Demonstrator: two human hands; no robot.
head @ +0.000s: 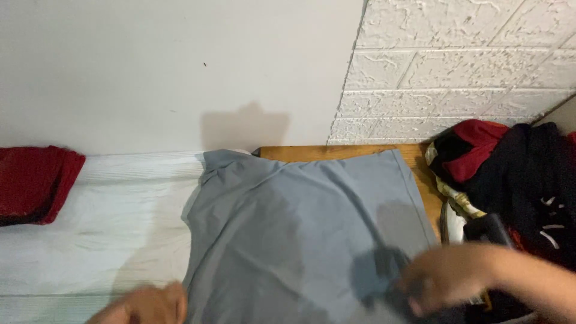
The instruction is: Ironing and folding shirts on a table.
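Right hand (441, 282) of mine rests low on the grey shirt (300, 222), blurred, so I cannot tell how far its fingers are curled or whether they pinch cloth. My left hand (147, 306) sits at the shirt's lower left edge (also too blurred to read). That shirt lies spread over the white bed (90, 240) and wooden board (336, 151). It looks light, limp, wrinkle-prone; hems and shoulders seem the best holds.

A white-sheeted bed (90, 240) and wooden board (336, 152) carry a grey garment (288, 228).
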